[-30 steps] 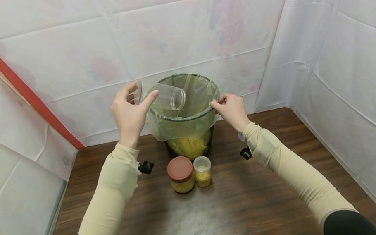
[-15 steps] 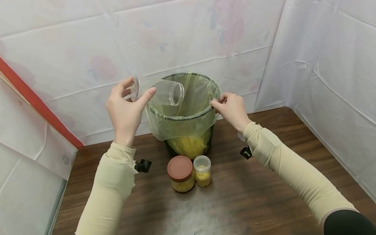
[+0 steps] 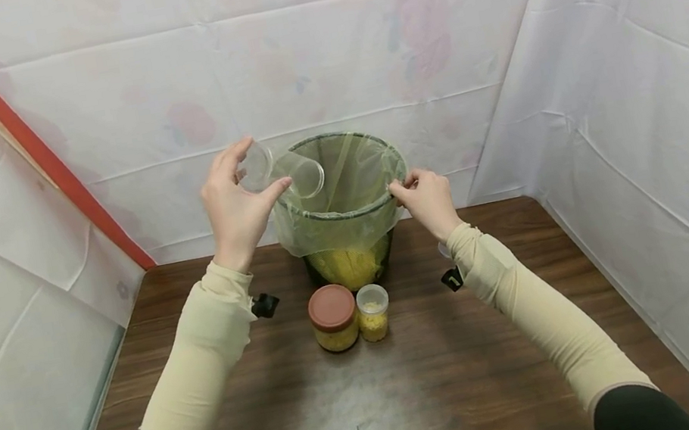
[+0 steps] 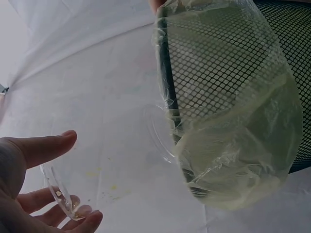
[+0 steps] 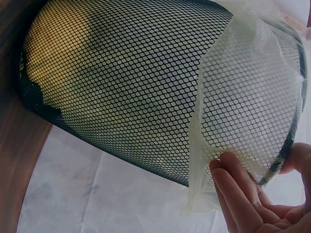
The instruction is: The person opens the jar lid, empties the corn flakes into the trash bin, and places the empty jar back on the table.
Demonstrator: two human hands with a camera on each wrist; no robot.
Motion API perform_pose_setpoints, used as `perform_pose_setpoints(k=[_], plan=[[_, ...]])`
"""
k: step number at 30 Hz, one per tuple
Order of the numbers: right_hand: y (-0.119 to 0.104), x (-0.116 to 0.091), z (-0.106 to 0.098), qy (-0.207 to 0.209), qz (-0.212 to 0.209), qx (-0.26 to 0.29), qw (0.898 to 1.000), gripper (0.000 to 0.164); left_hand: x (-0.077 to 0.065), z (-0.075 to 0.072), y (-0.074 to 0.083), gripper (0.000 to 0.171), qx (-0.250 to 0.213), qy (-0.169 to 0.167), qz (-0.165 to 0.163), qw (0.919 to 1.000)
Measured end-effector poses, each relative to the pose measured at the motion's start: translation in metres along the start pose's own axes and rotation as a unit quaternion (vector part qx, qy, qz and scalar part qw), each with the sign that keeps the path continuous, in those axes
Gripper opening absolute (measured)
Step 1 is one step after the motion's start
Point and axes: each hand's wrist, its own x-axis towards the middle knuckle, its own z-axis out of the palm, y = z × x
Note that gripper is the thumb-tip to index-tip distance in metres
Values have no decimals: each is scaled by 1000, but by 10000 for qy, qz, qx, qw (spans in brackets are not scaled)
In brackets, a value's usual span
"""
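Observation:
My left hand (image 3: 232,208) grips a clear plastic jar (image 3: 293,166) by one end, thumb on the near side and fingers behind. The jar lies tilted over the left rim of a dark mesh bin (image 5: 126,92), its other end over the opening. In the left wrist view, small yellow bits cling to the jar's end (image 4: 60,194) near my fingers. A thin greenish bag (image 3: 347,230) lines the bin and folds down over its rim. At the right side, my right hand (image 3: 428,202) pinches the rim and bag between thumb and fingers. Something yellow (image 3: 352,266) shows low inside the bin.
In front of the bin, a jar with a reddish-brown lid (image 3: 332,309) and a smaller clear-lidded jar (image 3: 373,314) of yellow bits stand side by side on the dark wooden table (image 3: 365,411). White patterned sheeting (image 3: 317,58) surrounds the table behind and at the sides.
My left hand rose slightly, then turned the clear jar, so its far end now sits farther left and the jar looks shorter. My right hand keeps its hold on the rim.

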Motion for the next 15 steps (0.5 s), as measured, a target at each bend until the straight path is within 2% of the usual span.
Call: perform_pose_setpoints(k=[6, 9, 13, 15], plan=[[0, 0, 0, 13, 24, -45, 10000, 28, 0, -1, 1, 67, -427, 17, -390, 9983], [0, 0, -1, 13, 2, -94, 10000, 29, -1, 1, 0, 68, -213, 29, -225, 9995], [0, 0, 0, -2, -30, -54, 10000, 29, -4, 4, -2, 69, 237, 96, 221, 9994], [0, -1, 0, -12, -32, -20, 10000, 28, -4, 5, -2, 68, 192, 105, 231, 9995]])
